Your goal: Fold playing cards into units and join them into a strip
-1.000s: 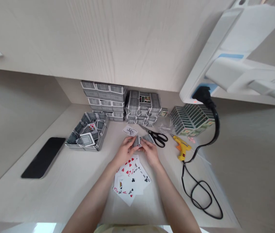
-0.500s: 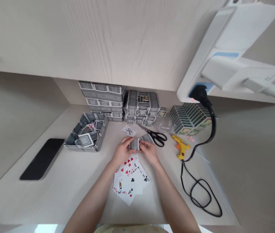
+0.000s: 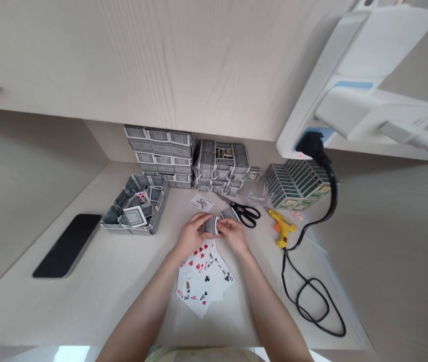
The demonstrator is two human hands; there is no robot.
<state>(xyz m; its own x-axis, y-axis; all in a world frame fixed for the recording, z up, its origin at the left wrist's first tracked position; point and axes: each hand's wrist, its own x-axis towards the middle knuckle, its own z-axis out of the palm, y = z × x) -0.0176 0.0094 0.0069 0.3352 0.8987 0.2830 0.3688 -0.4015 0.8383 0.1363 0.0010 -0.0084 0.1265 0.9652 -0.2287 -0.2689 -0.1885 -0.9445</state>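
Between my two hands is a grey-backed playing card (image 3: 209,225), its back facing up and its right edge curved. My left hand (image 3: 191,234) pinches it from the left, thumb below and fingers above. From the right, the fingertips of my right hand (image 3: 234,235) grip the card's other edge. Just beyond my right fingers lies another grey-backed card (image 3: 229,213), partly hidden. Below my hands, face-up playing cards (image 3: 202,281) are spread in an overlapping pile. A joker card (image 3: 201,202) lies flat beyond my left hand.
Scissors (image 3: 247,213) and a yellow glue gun (image 3: 282,227) with a looped black cord lie to the right. A card-built tray (image 3: 149,223) with loose cards stands left, near a phone (image 3: 66,246). Card boxes (image 3: 164,151) are stacked behind. A power strip (image 3: 312,100) hangs above right.
The card between my hands is bent more at its right edge, where my right fingers press. The whole view has shifted very slightly; the other things lie as before.
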